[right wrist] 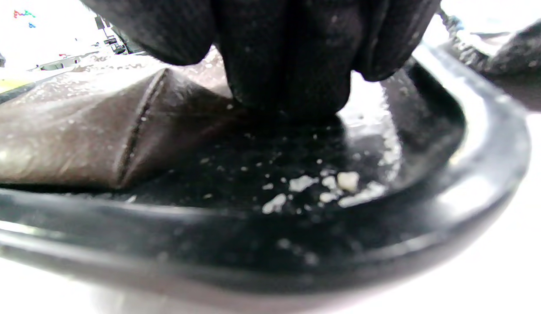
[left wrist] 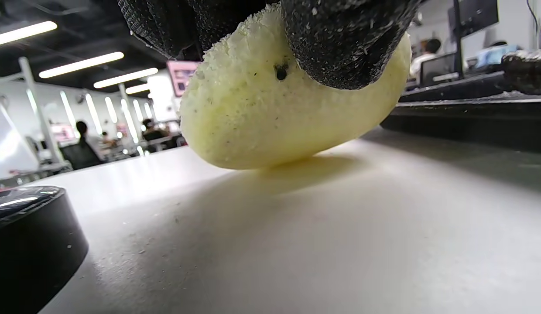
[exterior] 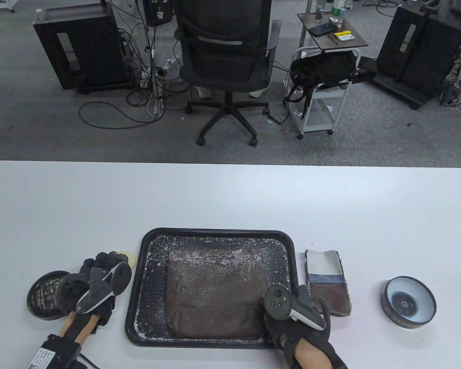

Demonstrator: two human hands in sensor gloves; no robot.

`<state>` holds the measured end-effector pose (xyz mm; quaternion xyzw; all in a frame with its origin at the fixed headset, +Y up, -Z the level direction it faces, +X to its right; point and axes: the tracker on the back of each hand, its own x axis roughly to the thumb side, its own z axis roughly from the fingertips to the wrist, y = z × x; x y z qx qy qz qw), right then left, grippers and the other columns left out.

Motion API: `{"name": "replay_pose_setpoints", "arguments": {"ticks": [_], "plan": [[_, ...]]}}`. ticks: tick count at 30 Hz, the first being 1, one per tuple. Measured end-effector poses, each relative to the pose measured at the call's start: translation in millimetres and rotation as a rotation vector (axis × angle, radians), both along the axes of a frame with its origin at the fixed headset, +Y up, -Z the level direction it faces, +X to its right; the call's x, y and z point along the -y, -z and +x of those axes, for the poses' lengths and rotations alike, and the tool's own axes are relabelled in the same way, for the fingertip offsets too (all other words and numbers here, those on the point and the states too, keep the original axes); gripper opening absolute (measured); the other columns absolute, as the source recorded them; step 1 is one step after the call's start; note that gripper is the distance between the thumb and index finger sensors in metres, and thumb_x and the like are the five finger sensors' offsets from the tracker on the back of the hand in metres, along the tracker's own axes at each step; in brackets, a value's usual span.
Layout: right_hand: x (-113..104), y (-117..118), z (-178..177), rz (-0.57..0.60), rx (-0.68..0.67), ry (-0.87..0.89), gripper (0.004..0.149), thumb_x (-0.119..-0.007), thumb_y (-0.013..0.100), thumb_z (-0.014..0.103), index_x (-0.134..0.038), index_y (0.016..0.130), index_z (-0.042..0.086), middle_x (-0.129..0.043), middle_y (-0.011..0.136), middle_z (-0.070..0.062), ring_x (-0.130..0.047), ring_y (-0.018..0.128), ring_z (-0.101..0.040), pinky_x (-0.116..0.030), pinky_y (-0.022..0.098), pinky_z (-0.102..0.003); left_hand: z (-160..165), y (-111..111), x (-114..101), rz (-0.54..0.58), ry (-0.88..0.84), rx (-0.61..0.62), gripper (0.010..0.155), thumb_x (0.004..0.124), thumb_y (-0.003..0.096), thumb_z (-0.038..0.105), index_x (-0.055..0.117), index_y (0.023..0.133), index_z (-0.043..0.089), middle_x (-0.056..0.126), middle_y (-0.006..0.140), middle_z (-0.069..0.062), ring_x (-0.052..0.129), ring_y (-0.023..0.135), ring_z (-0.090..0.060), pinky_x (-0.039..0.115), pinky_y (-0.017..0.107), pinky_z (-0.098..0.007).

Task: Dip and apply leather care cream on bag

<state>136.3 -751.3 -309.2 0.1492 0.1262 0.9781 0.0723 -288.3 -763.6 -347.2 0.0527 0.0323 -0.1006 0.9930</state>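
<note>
Two hands at work: sponge picked up, bag steadied.
Left hand (exterior: 100, 269) pinches the yellow sponge (left wrist: 270, 104) just above the table (exterior: 230, 200), beside the tray (exterior: 215, 233); next it likely needs a light dip in the cream tin (exterior: 407, 303), well apart at right. Right hand (exterior: 292, 326) rests its fingers (right wrist: 288, 65) by the brown bag (exterior: 211, 292) corner in the tray; its grip cannot be told.

Beyond the table's far edge stand a black office chair (exterior: 226, 65), a white trolley (exterior: 319, 103) holding a black backpack (exterior: 322, 73), and two dark cabinets (exterior: 82, 50).
</note>
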Motion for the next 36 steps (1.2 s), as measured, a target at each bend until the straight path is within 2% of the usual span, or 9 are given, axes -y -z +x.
{"name": "replay_pose_setpoints", "arguments": {"ticks": [8,11,15,22,31,33,36], "plan": [[0,0,0,0.002,0.001,0.0,0.059,-0.075,0.042,0.03,-0.068,0.094,0.002,-0.087,0.081,-0.009,-0.09,0.071,-0.031,-0.074,0.057,-0.051,8,13,11,-0.039,0.066,-0.04,0.053,0.082,0.0378,0.04,0.07,0.09,0.044,0.076,0.098,0.015,0.078,0.095,-0.014,0.069,0.072,-0.04],[0,-1,0,0.003,0.001,-0.001,0.059,-0.075,0.042,0.03,-0.068,0.094,0.002,-0.087,0.081,-0.009,-0.09,0.071,-0.031,-0.074,0.058,-0.051,7,20,19,-0.138,0.116,-0.072,0.057,0.08,0.0391,0.043,0.063,0.094,0.044,0.068,0.103,0.014,0.071,0.099,-0.015,0.065,0.074,-0.041],[0,-1,0,0.001,0.003,0.003,0.059,-0.075,0.042,0.03,-0.068,0.094,0.003,-0.087,0.081,-0.009,-0.09,0.072,-0.031,-0.074,0.058,-0.051,8,20,24,-0.215,0.155,-0.095,0.063,0.076,0.0408,0.047,0.049,0.098,0.045,0.054,0.109,0.014,0.058,0.105,-0.014,0.057,0.079,-0.042],[1,-2,4,-0.013,0.004,0.034,0.06,-0.074,0.042,0.03,-0.067,0.095,0.004,-0.086,0.083,-0.009,-0.089,0.073,-0.031,-0.073,0.058,-0.051,11,13,19,-0.222,0.179,-0.079,0.073,0.077,0.0383,0.051,0.041,0.101,0.043,0.044,0.111,0.012,0.048,0.107,-0.017,0.051,0.08,-0.044],[-4,-3,16,0.015,-0.033,0.174,0.059,-0.074,0.042,0.032,-0.071,0.095,0.006,-0.09,0.083,-0.015,-0.094,0.07,-0.036,-0.075,0.057,-0.054,2,-18,-19,-0.08,0.022,-0.034,0.067,0.076,0.039,0.05,0.049,0.1,0.042,0.051,0.11,0.011,0.055,0.105,-0.017,0.054,0.078,-0.044],[-9,-3,20,0.044,-0.03,0.233,0.058,-0.074,0.042,0.031,-0.074,0.094,0.006,-0.092,0.082,-0.015,-0.095,0.068,-0.036,-0.076,0.056,-0.054,0,-26,-27,-0.046,-0.009,-0.028,0.066,0.076,0.0392,0.05,0.05,0.1,0.042,0.052,0.11,0.011,0.056,0.105,-0.017,0.055,0.078,-0.044],[-21,-4,31,0.145,-0.005,0.286,0.057,-0.075,0.042,0.032,-0.075,0.094,0.006,-0.094,0.08,-0.015,-0.097,0.067,-0.036,-0.076,0.055,-0.055,1,-33,-33,0.007,-0.062,-0.003,0.066,0.076,0.0393,0.05,0.051,0.1,0.041,0.053,0.11,0.011,0.057,0.105,-0.018,0.056,0.078,-0.044]]}}
